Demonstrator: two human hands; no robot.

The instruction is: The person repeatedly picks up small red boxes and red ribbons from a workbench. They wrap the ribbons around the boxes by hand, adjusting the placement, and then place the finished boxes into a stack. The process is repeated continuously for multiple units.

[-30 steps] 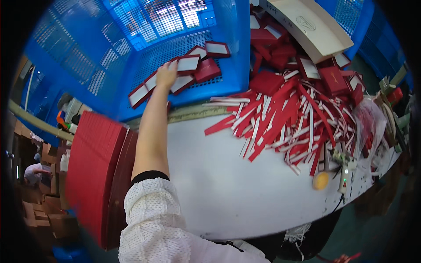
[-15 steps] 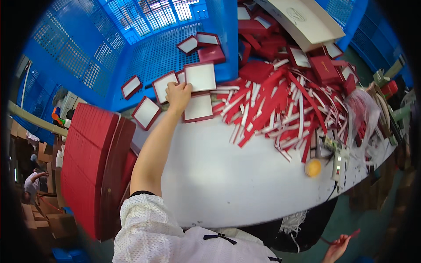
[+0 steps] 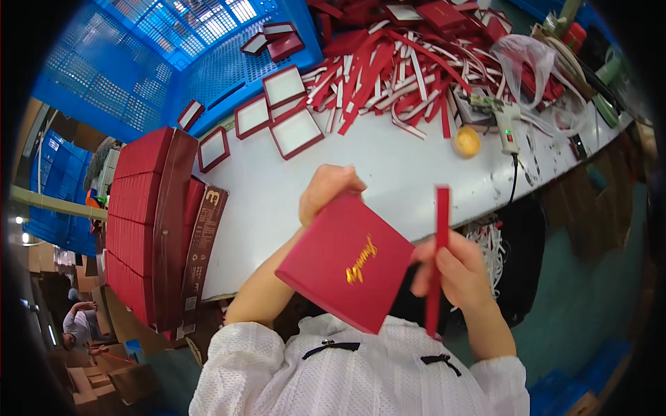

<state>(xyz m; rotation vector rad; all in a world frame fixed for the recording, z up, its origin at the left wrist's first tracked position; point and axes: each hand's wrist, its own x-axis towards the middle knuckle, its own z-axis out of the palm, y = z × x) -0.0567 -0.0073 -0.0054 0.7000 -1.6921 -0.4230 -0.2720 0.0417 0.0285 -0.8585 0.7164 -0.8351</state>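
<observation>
A square red box (image 3: 340,270) with gold lettering on its face is tilted in front of my chest. My left hand (image 3: 329,191) grips it by its far corner, the fingers folded over the edge. At the box's right side, my right hand (image 3: 461,270) pinches a narrow red strip (image 3: 442,215), held nearly upright. The fingers of that hand are close to the box's right corner; whether they touch it I cannot tell. Beyond my left hand, several open red boxes with white insides (image 3: 296,132) lie on the white table (image 3: 277,201).
A big pile of red and white strips (image 3: 388,76) covers the table's far side. A glue gun (image 3: 508,128) and a small tub of yellow stuff (image 3: 466,142) sit at the right. Stacked red boxes (image 3: 132,222) stand left, before a blue crate (image 3: 118,76).
My left hand has come back from the open boxes at the far side and now holds a red box near me. My right hand has risen from the lower right with the strip.
</observation>
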